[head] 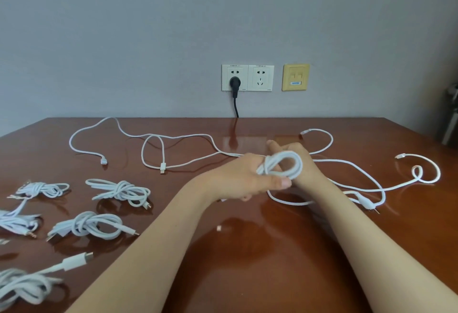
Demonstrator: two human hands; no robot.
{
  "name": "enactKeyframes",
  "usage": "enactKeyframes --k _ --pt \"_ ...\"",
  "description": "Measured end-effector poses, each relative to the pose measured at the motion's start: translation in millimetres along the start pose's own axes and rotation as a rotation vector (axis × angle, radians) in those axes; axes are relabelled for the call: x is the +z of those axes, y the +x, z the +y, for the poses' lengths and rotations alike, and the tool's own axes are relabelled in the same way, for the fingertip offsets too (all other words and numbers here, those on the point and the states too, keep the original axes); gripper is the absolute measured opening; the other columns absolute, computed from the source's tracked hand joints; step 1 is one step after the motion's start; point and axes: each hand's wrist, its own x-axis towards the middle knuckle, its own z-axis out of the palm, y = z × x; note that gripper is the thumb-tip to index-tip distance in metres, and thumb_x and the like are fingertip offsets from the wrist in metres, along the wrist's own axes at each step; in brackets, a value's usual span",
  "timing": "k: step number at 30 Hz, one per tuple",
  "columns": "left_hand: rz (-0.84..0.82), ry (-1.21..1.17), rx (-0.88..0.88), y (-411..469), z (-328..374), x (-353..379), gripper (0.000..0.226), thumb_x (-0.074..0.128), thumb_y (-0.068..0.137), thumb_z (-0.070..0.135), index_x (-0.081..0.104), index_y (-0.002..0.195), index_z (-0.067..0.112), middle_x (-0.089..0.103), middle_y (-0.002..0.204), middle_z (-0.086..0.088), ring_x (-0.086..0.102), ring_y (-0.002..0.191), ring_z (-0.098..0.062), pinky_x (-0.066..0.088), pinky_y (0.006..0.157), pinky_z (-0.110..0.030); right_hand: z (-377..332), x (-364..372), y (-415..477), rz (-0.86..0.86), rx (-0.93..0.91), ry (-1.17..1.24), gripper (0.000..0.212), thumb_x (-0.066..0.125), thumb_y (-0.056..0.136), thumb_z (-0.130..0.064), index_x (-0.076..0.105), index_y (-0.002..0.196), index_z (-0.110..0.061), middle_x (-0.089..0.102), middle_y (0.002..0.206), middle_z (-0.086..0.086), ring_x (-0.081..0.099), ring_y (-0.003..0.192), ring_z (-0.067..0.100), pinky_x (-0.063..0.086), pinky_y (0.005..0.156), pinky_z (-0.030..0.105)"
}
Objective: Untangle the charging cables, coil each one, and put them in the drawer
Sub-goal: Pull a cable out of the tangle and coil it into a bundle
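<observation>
A glossy reddish-brown counter (pixel 247 263) with a polished wood look fills the lower half, showing pale reflections. Above it, the wall (pixel 148 27) is plain bluish grey. At twelve o'clock on the wall sit two white sockets (pixel 260 78); a black plug (pixel 234 82) and black cord hang from the left one. Just to their right is a mustard-yellow wall plate (pixel 296 77) with a small blue label. The coil (pixel 282 165) of cable at centre is white. Loose cables (pixel 173 144) from ten to three o'clock are white too. The knotted bundles (pixel 119 191) at eight and nine o'clock are white, some with metallic connector tips.
</observation>
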Motion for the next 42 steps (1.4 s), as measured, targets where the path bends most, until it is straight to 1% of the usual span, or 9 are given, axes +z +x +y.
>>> enactKeyframes --k 6,12,18,21,24,27,32,37,42 --pt "0.215 -0.200 -0.074 -2 -18 -25 0.023 0.057 0.092 0.021 0.047 0.073 0.017 0.029 0.044 0.012 0.019 0.042 -0.007 0.016 0.042 -0.019 -19 9 -4 0.043 -0.010 -0.253 0.037 0.050 0.088 -0.015 0.039 0.053 -0.009 0.040 0.059 0.008 0.031 0.068 0.026 0.026 0.057 0.031" --pt "0.381 -0.260 -0.122 9 -36 -26 0.024 0.064 0.087 0.027 0.043 0.097 0.020 0.044 0.061 0.002 0.027 0.035 -0.004 0.024 0.038 -0.017 -18 17 -9 -0.024 -0.082 -0.368 0.036 0.035 0.097 -0.024 0.039 0.061 -0.019 0.059 0.085 0.020 0.052 0.083 0.038 0.036 0.067 0.034" --pt "0.645 -0.098 -0.142 13 -51 -33 0.028 0.063 0.088 0.031 0.036 0.085 0.023 0.047 0.074 -0.006 0.036 0.048 -0.014 0.031 0.042 -0.024 -30 29 -18 -0.124 -0.366 -0.588 0.026 0.033 0.100 -0.027 0.054 0.105 -0.012 0.064 0.102 0.015 0.056 0.094 0.038 0.027 0.065 0.031" --pt "0.649 -0.086 -0.117 15 -50 -33 0.029 0.060 0.090 0.032 0.033 0.080 0.024 0.045 0.071 -0.005 0.035 0.050 -0.014 0.030 0.044 -0.025 -35 25 -20 0.008 -0.542 -0.758 0.027 0.035 0.100 -0.025 0.056 0.106 -0.009 0.065 0.091 0.014 0.059 0.083 0.038 0.025 0.058 0.031" --pt "0.596 -0.139 -0.163 14 -51 -34 0.027 0.054 0.092 0.031 0.031 0.083 0.022 0.039 0.066 -0.003 0.027 0.046 -0.013 0.023 0.040 -0.019 -37 24 -22 0.139 -0.672 -0.809 0.014 0.057 0.083 -0.018 0.063 0.076 -0.008 0.059 0.073 0.008 0.058 0.057 0.028 0.007 0.037 0.020" --pt "0.506 -0.158 -0.206 14 -51 -31 0.024 0.050 0.094 0.028 0.029 0.083 0.024 0.041 0.070 -0.007 0.023 0.046 -0.012 0.019 0.040 -0.018 -28 23 -19 0.131 -0.735 -0.796 0.014 0.078 0.063 -0.007 0.065 0.070 -0.009 0.064 0.092 0.008 0.062 0.073 0.026 0.019 0.039 0.013" --pt "0.464 -0.181 -0.188 13 -51 -27 0.024 0.048 0.096 0.023 0.030 0.081 0.023 0.042 0.061 0.000 0.024 0.038 -0.006 0.020 0.035 -0.016 -24 23 -14 0.164 -0.686 -0.667 0.003 0.061 0.071 -0.012 0.064 0.070 -0.012 0.064 0.075 0.001 0.062 0.069 0.023 0.039 0.043 0.020" --pt "0.422 -0.276 -0.132 14 -48 -22 0.021 0.045 0.098 0.029 0.033 0.083 0.019 0.036 0.061 0.002 0.023 0.039 -0.005 0.018 0.038 -0.017 -19 21 -8 0.295 -0.655 -0.563 0.013 0.051 0.076 -0.014 0.060 0.067 -0.011 0.057 0.062 0.003 0.057 0.058 0.024 0.034 0.046 0.020" --pt "0.371 -0.299 -0.114 14 -46 -21 0.026 0.045 0.096 0.040 0.035 0.089 0.016 0.038 0.061 0.004 0.024 0.040 -0.004 0.017 0.039 -0.016 -18 15 -7 0.190 -0.533 -0.435 0.019 0.045 0.085 -0.013 0.053 0.069 -0.008 0.055 0.066 0.009 0.052 0.066 0.031 0.037 0.057 0.033"
